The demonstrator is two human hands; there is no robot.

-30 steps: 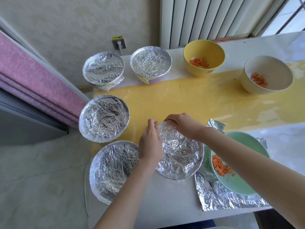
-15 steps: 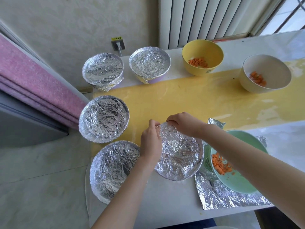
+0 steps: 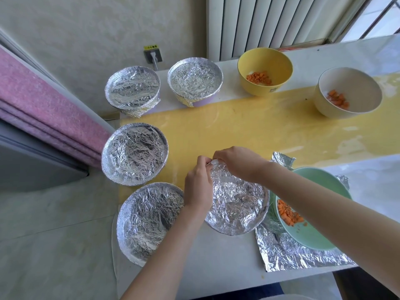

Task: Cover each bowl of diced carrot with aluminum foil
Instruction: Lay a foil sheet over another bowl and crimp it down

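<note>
Bench (image 3: 216, 267), viewed from above.

- A foil cover (image 3: 238, 204) is spread over a bowl at the near middle. The bowl itself is hidden beneath it.
- The cover's far edge is pinched by the left hand (image 3: 198, 187), fingers curled. The same edge is gripped by the right hand (image 3: 236, 163), fingers curled down over the rim. The two hands almost meet there.
- Four bowls are seen already wrapped: the far-left covered bowl (image 3: 132, 89), the far-middle covered bowl (image 3: 194, 79), the mid-left covered bowl (image 3: 134, 153) and the near-left covered bowl (image 3: 149, 221). The last sits just beside the left wrist.
- Uncovered, each with diced carrot inside: the yellow bowl (image 3: 279, 66) and the cream bowl (image 3: 355, 83), both far right.
- The green bowl (image 3: 313, 234), also holding carrot, is set on a loose foil sheet (image 3: 303, 258) under the right forearm.
</note>
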